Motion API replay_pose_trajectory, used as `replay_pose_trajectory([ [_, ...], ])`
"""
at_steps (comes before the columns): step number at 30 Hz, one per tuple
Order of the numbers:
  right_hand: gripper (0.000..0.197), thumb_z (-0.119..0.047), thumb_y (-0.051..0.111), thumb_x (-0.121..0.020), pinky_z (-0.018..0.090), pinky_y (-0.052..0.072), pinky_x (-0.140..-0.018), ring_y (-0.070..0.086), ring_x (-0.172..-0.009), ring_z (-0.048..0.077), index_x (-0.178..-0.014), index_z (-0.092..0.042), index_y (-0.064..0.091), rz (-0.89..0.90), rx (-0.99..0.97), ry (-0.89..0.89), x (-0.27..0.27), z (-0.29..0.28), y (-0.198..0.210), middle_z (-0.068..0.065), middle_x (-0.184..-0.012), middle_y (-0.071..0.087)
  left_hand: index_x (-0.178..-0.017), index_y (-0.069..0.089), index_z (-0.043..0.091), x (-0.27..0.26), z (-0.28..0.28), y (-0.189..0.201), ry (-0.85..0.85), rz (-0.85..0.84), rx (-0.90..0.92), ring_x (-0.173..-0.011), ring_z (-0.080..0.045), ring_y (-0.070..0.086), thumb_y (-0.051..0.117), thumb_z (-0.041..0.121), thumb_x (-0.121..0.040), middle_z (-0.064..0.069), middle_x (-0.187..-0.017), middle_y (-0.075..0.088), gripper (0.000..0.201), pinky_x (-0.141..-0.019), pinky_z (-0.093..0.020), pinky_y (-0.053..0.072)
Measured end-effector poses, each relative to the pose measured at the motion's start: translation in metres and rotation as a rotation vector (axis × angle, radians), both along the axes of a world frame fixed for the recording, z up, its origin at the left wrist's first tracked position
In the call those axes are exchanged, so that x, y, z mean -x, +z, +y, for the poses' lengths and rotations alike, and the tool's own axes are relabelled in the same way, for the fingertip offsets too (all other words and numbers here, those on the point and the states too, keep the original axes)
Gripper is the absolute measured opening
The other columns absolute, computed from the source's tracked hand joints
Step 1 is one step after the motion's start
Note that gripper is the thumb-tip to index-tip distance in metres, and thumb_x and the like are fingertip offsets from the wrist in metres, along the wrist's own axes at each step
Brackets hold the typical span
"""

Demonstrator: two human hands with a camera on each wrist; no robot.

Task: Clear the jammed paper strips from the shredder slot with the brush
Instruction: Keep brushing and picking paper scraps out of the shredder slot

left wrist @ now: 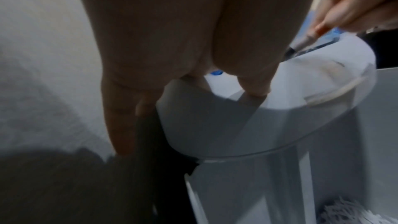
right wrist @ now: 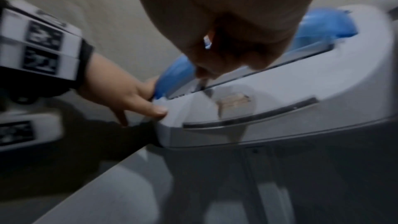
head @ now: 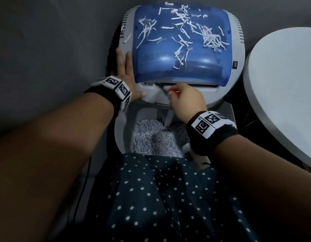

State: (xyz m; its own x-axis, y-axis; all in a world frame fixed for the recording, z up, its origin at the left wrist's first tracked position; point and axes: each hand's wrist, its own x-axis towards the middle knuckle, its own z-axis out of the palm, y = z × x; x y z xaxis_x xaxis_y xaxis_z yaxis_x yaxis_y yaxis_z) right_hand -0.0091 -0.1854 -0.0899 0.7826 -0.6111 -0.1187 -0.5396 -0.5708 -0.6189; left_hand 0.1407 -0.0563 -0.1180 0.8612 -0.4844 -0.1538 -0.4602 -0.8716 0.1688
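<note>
A grey shredder [head: 226, 88] with a blue translucent cover [head: 180, 55] fills the top of the head view. White paper strips [head: 182, 30] lie scattered over the cover. My right hand [head: 184, 98] pinches a thin brush [left wrist: 310, 37] with an orange handle, its dark tip in the slot [head: 200, 84] near the left end. In the right wrist view the brush tip [right wrist: 203, 83] meets the slot [right wrist: 280, 72]. My left hand [head: 124, 67] lies flat against the shredder's left side, thumb [right wrist: 155, 108] on the front corner.
Below the shredder head an open bin [head: 123, 137] holds a heap of shredded paper [head: 154, 137]. A white round surface [head: 282, 84] stands close on the right. A dark polka-dot garment [head: 160, 198] covers the bottom centre. Grey wall lies to the left.
</note>
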Motion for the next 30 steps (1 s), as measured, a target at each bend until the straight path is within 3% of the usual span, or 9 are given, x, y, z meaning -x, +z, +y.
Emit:
replay_pose_trajectory([
  [6, 0.024, -0.032, 0.054, -0.101, 0.029, 0.039, -0.075, 0.064, -0.106, 0.031, -0.117, -0.019, 0.065, -0.057, 0.026, -0.048, -0.004, 0.007, -0.007, 0.008, -0.111, 0.072, -0.152, -0.026, 0.019, -0.002, 0.0, -0.007, -0.003, -0.027, 0.03, -0.126, -0.048, 0.045, 0.08, 0.05, -0.076, -0.012, -0.158, -0.034, 0.135, -0.105, -0.045, 0.039],
  [8, 0.023, -0.032, 0.058, -0.098, 0.029, 0.044, -0.077, 0.065, -0.103, 0.028, -0.115, -0.022, 0.068, -0.088, 0.037, 0.097, -0.006, 0.017, -0.004, 0.006, -0.109, 0.073, -0.153, -0.025, 0.017, -0.002, 0.001, -0.009, -0.015, -0.036, 0.051, -0.125, -0.05, 0.045, 0.08, 0.051, -0.076, -0.014, -0.159, -0.032, 0.134, -0.105, -0.048, 0.04],
  [11, 0.018, -0.03, 0.064, -0.095, 0.026, 0.046, -0.082, 0.067, -0.1, 0.023, -0.108, -0.02, 0.071, -0.226, -0.025, -0.01, -0.012, 0.014, 0.001, 0.003, -0.103, 0.075, -0.153, -0.025, 0.017, -0.001, 0.001, -0.009, -0.006, -0.026, 0.054, -0.129, -0.05, 0.042, 0.08, 0.05, -0.076, -0.013, -0.159, -0.032, 0.134, -0.107, -0.05, 0.038],
  [16, 0.006, -0.025, 0.074, -0.085, 0.017, 0.048, -0.077, 0.064, -0.08, 0.006, -0.087, -0.026, 0.07, -0.347, -0.136, 0.015, -0.015, 0.016, 0.003, -0.012, -0.08, 0.068, -0.154, -0.022, 0.018, -0.001, -0.002, -0.008, 0.006, -0.021, 0.077, -0.113, -0.044, 0.055, 0.073, 0.039, -0.085, -0.014, -0.159, -0.032, 0.12, -0.095, -0.044, 0.045],
  [18, 0.017, -0.021, 0.074, -0.081, 0.019, 0.05, -0.075, 0.061, -0.072, 0.003, -0.074, -0.029, 0.06, -0.493, -0.164, -0.08, -0.015, 0.017, 0.01, -0.014, -0.073, 0.067, -0.154, -0.021, 0.016, 0.0, -0.002, -0.007, 0.001, -0.027, 0.096, -0.106, -0.042, 0.058, 0.068, 0.04, -0.089, -0.015, -0.159, -0.031, 0.113, -0.091, -0.045, 0.047],
  [20, 0.015, -0.022, 0.071, -0.083, 0.026, 0.053, -0.08, 0.064, -0.075, 0.008, -0.076, -0.029, 0.06, -0.542, -0.158, -0.088, -0.017, 0.017, 0.014, -0.011, -0.077, 0.07, -0.153, -0.025, 0.017, -0.001, 0.0, -0.006, -0.002, 0.0, 0.085, -0.105, -0.042, 0.058, 0.07, 0.04, -0.088, -0.014, -0.158, -0.034, 0.117, -0.091, -0.045, 0.047],
  [23, 0.009, -0.027, 0.066, -0.091, 0.03, 0.047, -0.083, 0.066, -0.094, 0.022, -0.098, -0.022, 0.069, -0.29, 0.007, 0.143, -0.021, 0.017, 0.016, -0.002, -0.093, 0.074, -0.151, -0.028, 0.019, -0.003, -0.001, -0.004, 0.009, 0.033, 0.06, -0.111, -0.045, 0.057, 0.075, 0.04, -0.083, -0.013, -0.156, -0.038, 0.125, -0.096, -0.044, 0.046],
  [27, 0.007, -0.025, 0.058, -0.089, 0.034, 0.033, -0.064, 0.052, -0.073, 0.025, -0.087, -0.018, 0.057, -0.344, 0.034, -0.007, -0.017, 0.005, 0.022, -0.001, -0.071, 0.058, -0.152, -0.027, 0.016, 0.002, 0.0, -0.002, 0.002, 0.027, 0.051, -0.122, -0.045, 0.051, 0.082, 0.051, -0.073, -0.014, -0.157, -0.036, 0.138, -0.102, -0.042, 0.041],
  [30, 0.006, -0.025, 0.064, -0.091, 0.034, 0.044, -0.075, 0.062, -0.081, 0.024, -0.093, -0.02, 0.065, -0.374, 0.007, 0.105, -0.017, 0.015, 0.02, 0.0, -0.082, 0.069, -0.152, -0.027, 0.015, 0.005, 0.0, 0.0, 0.005, 0.046, 0.065, -0.13, -0.04, 0.047, 0.083, 0.05, -0.071, -0.014, -0.156, -0.037, 0.141, -0.102, -0.039, 0.038],
])
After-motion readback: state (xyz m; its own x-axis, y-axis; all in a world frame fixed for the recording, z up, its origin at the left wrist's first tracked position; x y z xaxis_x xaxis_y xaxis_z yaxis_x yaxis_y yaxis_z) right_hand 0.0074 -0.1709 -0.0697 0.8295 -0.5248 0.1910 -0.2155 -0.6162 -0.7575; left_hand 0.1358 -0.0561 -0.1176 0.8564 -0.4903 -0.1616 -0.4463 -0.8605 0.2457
